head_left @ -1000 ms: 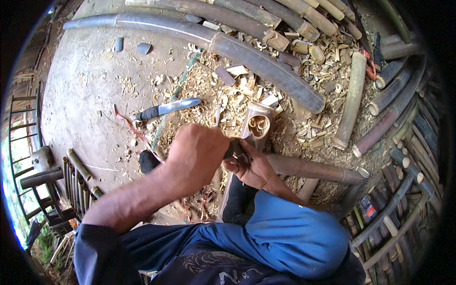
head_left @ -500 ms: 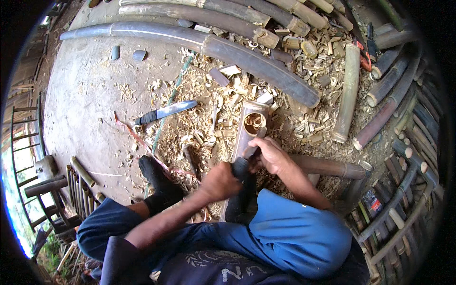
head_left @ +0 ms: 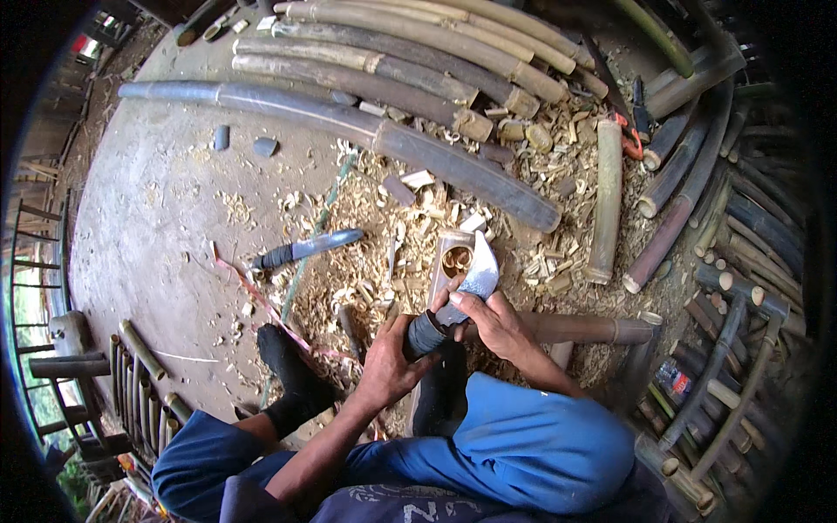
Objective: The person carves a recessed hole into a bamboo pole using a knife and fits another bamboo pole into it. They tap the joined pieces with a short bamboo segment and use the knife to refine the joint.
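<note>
1. Over the near part of the holed bamboo [head_left: 453, 238], a hooked knife [head_left: 479, 277] is held in both hands: the left hand [head_left: 389, 361] is closed round its handle, and the right hand [head_left: 493, 324] grips it where handle and blade meet.
2. Its blade is broad, silvery and slightly mottled, bulging on the right side and hollow on the left, with the point turned away from the body. Its handle is thick and bound in dark wrapping.
3. Blade and fingers cover the right side of the holed bamboo near its round opening, where curled shavings sit; I cannot tell whether steel touches rim.
4. Both forearms come from the near side and converge on the knife, the right one bent more sharply across.
5. Just right of the holed bamboo, a brown bamboo length [head_left: 586, 330] runs out behind the right wrist.
6. Left of the holed bamboo, a second knife [head_left: 309, 247] lies across a green cord [head_left: 327, 213]; a dark-covered foot [head_left: 295, 375] rests nearer the body.
7. Beyond the holed bamboo, pale chips spread up to a long dark pole [head_left: 466, 167]; well to its right lies a pale bamboo section [head_left: 606, 202].
</note>
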A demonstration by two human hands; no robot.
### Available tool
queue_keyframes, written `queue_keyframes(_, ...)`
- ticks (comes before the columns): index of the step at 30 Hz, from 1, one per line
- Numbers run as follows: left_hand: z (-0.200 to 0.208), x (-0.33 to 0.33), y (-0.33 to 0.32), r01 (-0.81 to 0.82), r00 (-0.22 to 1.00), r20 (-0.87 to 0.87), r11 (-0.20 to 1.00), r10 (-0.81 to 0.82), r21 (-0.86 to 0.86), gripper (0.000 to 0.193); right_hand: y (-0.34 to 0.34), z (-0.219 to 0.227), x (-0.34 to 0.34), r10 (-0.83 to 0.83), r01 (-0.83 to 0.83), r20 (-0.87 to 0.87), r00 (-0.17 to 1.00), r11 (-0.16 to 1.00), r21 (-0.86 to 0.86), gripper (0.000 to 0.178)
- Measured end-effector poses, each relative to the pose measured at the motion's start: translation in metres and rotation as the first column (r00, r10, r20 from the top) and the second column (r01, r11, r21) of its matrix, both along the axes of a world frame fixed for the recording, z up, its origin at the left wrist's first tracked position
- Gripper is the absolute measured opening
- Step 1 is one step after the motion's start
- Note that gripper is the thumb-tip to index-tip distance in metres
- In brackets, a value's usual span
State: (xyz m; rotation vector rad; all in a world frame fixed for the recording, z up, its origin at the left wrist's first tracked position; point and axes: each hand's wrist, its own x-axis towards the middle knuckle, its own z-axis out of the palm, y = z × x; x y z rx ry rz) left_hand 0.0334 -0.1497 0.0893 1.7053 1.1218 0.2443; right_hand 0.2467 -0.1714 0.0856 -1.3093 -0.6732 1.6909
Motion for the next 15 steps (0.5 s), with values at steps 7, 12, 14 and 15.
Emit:
queue_keyframes(7,0.033,0.017,0.020,-0.155,0.987,-0.032,0.986,0.157,0.054,0.052,0.035,0.054,0.017,0.106,-0.138,0.162,0.981,0.969,0.203,0.027)
queue_keyframes(12,0.037,0.031,0.018,-0.151,0.988,-0.021,0.988,0.151,-0.010,0.052,0.025,0.059,0.024,0.023,-0.056,0.151,0.988,0.974,0.219,0.027)
queue_keyframes(14,0.036,0.029,0.019,-0.109,0.994,0.011,0.992,0.110,-0.060,0.052,0.021,0.054,0.025,0.013,-0.047,0.162,0.987,0.976,0.214,0.028)
queue_keyframes(15,0.035,0.027,0.018,-0.089,0.995,0.026,0.992,0.092,-0.087,0.052,0.018,0.049,0.026,0.009,-0.048,0.181,0.983,0.976,0.210,0.030)
